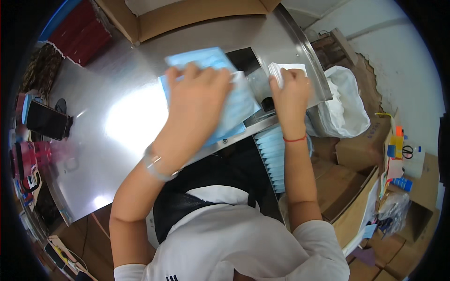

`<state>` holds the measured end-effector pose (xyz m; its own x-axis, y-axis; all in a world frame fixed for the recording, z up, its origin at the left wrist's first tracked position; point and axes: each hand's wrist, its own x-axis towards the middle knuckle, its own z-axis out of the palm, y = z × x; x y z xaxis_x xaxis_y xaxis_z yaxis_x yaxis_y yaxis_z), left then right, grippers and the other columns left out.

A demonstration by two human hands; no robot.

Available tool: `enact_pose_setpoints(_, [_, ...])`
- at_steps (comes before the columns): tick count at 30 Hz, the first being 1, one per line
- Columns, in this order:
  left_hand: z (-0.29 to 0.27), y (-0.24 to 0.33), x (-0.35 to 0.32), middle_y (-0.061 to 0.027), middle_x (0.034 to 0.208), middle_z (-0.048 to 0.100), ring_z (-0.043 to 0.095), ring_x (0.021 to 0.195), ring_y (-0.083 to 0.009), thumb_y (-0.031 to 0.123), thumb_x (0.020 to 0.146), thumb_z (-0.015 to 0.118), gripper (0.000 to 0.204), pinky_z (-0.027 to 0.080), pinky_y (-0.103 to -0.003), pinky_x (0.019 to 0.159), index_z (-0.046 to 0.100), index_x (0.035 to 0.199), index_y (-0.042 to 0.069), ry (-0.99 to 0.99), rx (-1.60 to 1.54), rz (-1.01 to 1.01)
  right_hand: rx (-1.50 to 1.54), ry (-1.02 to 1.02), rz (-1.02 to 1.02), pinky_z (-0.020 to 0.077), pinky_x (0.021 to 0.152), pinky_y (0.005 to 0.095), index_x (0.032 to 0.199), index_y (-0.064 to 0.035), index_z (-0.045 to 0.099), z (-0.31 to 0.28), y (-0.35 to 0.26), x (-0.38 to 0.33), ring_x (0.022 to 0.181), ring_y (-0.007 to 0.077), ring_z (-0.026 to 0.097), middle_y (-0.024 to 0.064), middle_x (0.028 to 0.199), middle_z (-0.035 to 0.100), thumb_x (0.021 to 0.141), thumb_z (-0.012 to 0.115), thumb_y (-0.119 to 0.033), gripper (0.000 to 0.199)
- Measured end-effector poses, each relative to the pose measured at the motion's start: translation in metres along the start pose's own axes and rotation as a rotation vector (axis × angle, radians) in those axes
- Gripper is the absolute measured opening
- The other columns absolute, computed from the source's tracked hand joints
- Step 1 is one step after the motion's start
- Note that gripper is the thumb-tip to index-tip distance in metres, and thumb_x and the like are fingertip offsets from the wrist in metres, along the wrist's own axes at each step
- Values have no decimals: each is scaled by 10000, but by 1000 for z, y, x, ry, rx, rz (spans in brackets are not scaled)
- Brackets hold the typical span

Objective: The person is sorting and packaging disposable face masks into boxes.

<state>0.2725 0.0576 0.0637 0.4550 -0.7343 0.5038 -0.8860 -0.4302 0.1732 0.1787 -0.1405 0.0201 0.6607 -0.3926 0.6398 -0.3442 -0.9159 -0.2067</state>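
Light-blue sheets that look like disposable face masks (199, 57) lie in a loose pile near the table's front edge. My left hand (199, 100), smeared by motion, is curled over them, and a blurred pale mask (239, 100) shows beside its fingers. My right hand (293, 91) pinches a small stack of folded white sheets (275, 72) by its near side, just right of the pile. Between the two hands lie a dark flat panel (243, 60) and a clear plastic piece (258, 82). What lies under my left palm is hidden.
The shiny metal table (89, 159) has a raised right edge. An open cardboard box (197, 21) stands at its far side. Right of the table is a lined bin (347, 107) with white material. Pleated blue masks (271, 159) are stacked below the front edge. A phone (47, 119) stands left.
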Motion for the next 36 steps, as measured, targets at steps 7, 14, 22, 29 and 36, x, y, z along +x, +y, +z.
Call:
enact_pose_setpoints(7, [54, 40, 45, -92, 972, 658, 574, 973, -290, 204, 843, 642, 178, 366, -504, 914, 676, 978, 93, -923, 257, 158, -194, -76, -99, 466, 788, 393, 923, 9, 657, 11, -2, -7, 882, 312, 528, 136, 943, 576, 810, 673, -107, 163])
enact_pose_setpoints(14, [-19, -3, -49, -182, 1291, 491, 454, 1221, -372, 117, 760, 715, 360, 338, -520, 996, 589, 1097, 101, -104, -65, -75, -203, -97, -186, 479, 776, 365, 952, 33, 651, 1, 10, -7, 856, 296, 540, 132, 922, 576, 797, 652, -58, 180])
enact_pose_setpoints(22, [-10, -7, -75, -226, 1396, 414, 409, 1271, -429, 164, 747, 801, 432, 355, -513, 994, 581, 1114, 101, -40, -90, -312, -119, -169, -131, 490, 815, 402, 1083, 50, 655, -5, 11, -8, 916, 331, 566, 143, 1016, 605, 798, 654, -7, 291])
enact_pose_setpoints(29, [-9, -9, -86, -219, 1386, 463, 432, 1286, -417, 181, 820, 740, 309, 356, -546, 998, 611, 1085, 87, -118, -239, -243, 190, -133, -5, 466, 946, 381, 1136, 38, 661, -18, 47, 4, 1049, 319, 585, 167, 1109, 645, 760, 633, 14, 377])
enact_pose_setpoints(36, [-28, -26, -85, -181, 1431, 435, 434, 1253, -402, 148, 753, 722, 484, 300, -510, 1031, 604, 1221, 110, -261, -17, -245, 575, -380, -650, 454, 1020, 473, 1133, -80, 685, -47, -101, -22, 1100, 317, 623, 137, 1129, 659, 848, 608, -153, 304])
